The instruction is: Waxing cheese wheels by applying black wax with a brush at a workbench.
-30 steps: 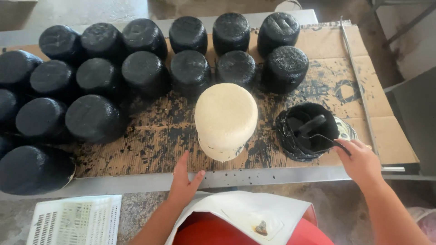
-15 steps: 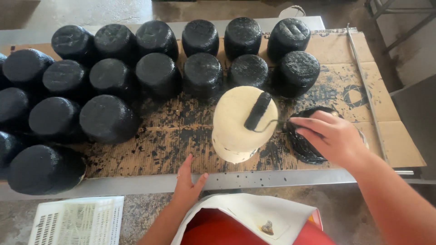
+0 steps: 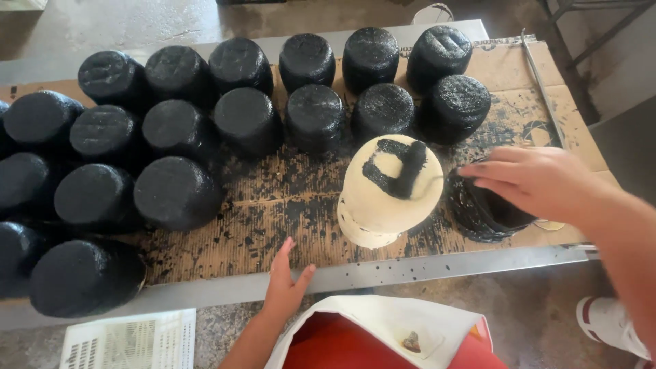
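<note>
A pale cream round block stands on the paint-spattered cardboard, with fresh black strokes across its top. A small black paint roller rests on that top, and my right hand grips its thin handle from the right. My left hand lies flat with fingers apart on the metal table edge, just left of the block. Behind my right hand sits a black paint bowl.
Several black-coated round blocks fill the left and back of the cardboard. A white slotted crate lies on the floor at lower left. A red and white cloth covers my lap. A metal rod lies at right.
My right hand lifted the roller out of the bowl, brought it left onto the pale block and rolled black strokes over its top. My left hand stayed on the table edge.
</note>
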